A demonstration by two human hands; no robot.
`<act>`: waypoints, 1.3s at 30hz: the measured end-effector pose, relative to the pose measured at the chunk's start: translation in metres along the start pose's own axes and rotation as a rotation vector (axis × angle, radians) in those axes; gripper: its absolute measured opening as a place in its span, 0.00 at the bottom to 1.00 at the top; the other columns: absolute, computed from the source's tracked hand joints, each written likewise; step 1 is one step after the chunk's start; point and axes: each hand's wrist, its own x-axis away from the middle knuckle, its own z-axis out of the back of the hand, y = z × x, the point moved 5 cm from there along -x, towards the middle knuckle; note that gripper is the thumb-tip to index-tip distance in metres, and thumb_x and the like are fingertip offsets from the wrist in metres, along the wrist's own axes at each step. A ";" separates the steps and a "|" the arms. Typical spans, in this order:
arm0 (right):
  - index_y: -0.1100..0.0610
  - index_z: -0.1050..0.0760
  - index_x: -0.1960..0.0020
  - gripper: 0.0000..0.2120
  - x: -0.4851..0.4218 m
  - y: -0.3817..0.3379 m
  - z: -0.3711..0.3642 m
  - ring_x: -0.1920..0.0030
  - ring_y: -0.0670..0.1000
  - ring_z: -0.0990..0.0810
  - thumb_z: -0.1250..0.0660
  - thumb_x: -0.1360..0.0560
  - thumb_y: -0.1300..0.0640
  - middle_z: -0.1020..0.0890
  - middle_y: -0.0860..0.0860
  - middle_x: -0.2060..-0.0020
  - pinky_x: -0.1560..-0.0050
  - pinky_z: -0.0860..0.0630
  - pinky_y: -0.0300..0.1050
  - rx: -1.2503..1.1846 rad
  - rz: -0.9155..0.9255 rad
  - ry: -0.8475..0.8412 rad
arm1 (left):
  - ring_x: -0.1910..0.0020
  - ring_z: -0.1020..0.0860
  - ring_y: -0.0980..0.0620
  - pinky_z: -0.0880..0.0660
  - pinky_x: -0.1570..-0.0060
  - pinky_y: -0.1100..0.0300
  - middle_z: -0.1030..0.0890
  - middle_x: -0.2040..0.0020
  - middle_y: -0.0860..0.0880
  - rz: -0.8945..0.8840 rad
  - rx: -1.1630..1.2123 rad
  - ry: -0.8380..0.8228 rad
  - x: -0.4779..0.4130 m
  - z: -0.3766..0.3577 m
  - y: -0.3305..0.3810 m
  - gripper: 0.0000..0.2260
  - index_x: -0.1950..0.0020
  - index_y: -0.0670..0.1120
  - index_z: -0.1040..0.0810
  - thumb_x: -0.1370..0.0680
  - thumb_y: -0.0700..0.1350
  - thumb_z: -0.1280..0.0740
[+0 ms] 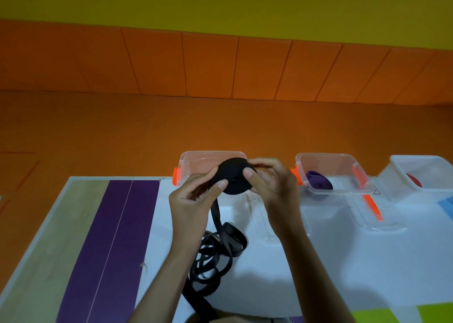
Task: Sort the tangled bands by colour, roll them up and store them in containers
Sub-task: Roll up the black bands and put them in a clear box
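While left hand (193,200) and right hand (269,183) pinch the part-wound black roll (232,175), its tail (215,256) lies tangled at six o'clock; purple roll (318,181) and, seemingly, red roll (414,179) sit boxed at three.

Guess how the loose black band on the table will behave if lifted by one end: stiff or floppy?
Probably floppy: the loose black band lies in slack, overlapping loops on the table and hangs limp from the black roll. Likely to drag its crossed coils along. Seems light: thin, flat strip.
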 end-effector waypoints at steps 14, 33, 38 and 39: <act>0.52 0.23 0.52 0.11 0.000 -0.002 0.000 0.48 0.55 0.12 0.21 0.28 0.57 0.12 0.54 0.51 0.47 0.14 0.56 0.059 0.020 -0.044 | 0.45 0.13 0.51 0.18 0.46 0.64 0.11 0.47 0.51 -0.020 0.002 0.004 -0.001 0.000 0.005 0.17 0.44 0.53 0.12 0.32 0.44 0.17; 0.48 0.18 0.47 0.07 0.008 -0.007 -0.002 0.45 0.52 0.12 0.24 0.25 0.53 0.13 0.49 0.49 0.47 0.15 0.46 -0.002 0.059 -0.035 | 0.48 0.13 0.53 0.19 0.49 0.67 0.11 0.49 0.53 -0.008 -0.046 -0.039 0.010 0.002 0.005 0.14 0.46 0.58 0.11 0.31 0.49 0.19; 0.42 0.19 0.57 0.08 0.011 -0.005 -0.003 0.51 0.51 0.11 0.21 0.28 0.52 0.12 0.49 0.55 0.50 0.14 0.48 0.077 0.010 -0.083 | 0.50 0.13 0.53 0.19 0.51 0.66 0.11 0.51 0.52 -0.035 -0.059 0.031 0.008 0.008 0.008 0.10 0.50 0.58 0.12 0.30 0.49 0.19; 0.42 0.20 0.58 0.08 0.011 -0.007 -0.002 0.52 0.51 0.11 0.21 0.28 0.51 0.12 0.49 0.56 0.51 0.14 0.47 0.083 0.036 -0.060 | 0.50 0.13 0.54 0.19 0.51 0.66 0.11 0.51 0.52 -0.036 -0.061 0.013 0.009 0.006 0.008 0.10 0.50 0.59 0.11 0.29 0.48 0.20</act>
